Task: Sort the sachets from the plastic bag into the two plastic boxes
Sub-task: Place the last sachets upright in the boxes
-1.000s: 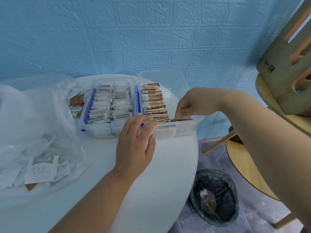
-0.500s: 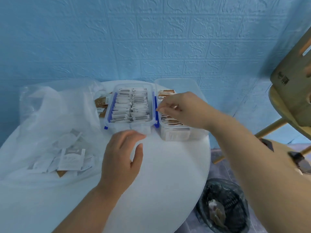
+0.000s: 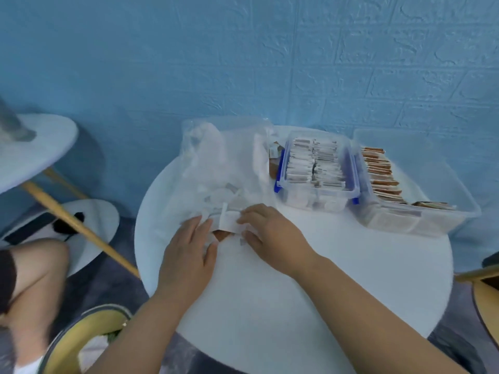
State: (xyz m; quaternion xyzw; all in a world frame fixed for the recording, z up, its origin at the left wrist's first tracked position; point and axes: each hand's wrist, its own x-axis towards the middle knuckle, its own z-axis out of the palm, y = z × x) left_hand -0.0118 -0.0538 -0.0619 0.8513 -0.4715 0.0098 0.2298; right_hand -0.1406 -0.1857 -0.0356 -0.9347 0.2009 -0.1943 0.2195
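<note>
Over at the near mouth of the plastic bag (image 3: 216, 157), down on the round white surface (image 3: 324, 279), both hands are in among the loose sachets (image 3: 216, 197). The left hand (image 3: 189, 255) lies flat with its fingers straight and a bit spread. It's resting on the bag's edge with nothing gripped. The right hand (image 3: 270, 233) has bent fingers, with the tips and thumb touching a white sachet (image 3: 228, 221). It's too blurry for me to say if that one's actually pinched or just being nudged.

The bit that matters, imo: the pile sits right at the fingertips, between the two hands, and both boxes are off to the person's right and a little further back. So the right hand is the nearer one for any drop-off. The blue-clipped box (image 3: 318, 203) stands just beside the bag, packed with rows of white ones on edge. The clear box (image 3: 432, 168) is past it at the surface's right edge, with brown ones lined up along its left side and bare room on the other.

The white sachet looks like a small flat paper packet, long side pointing roughly away from the person, though it's smeared. A brown sachet (image 3: 222, 235) peeks out just under it, between the thumbs. More pale packets show through the crinkly plastic further in, so I'd guess there's plenty left to sort.
</note>
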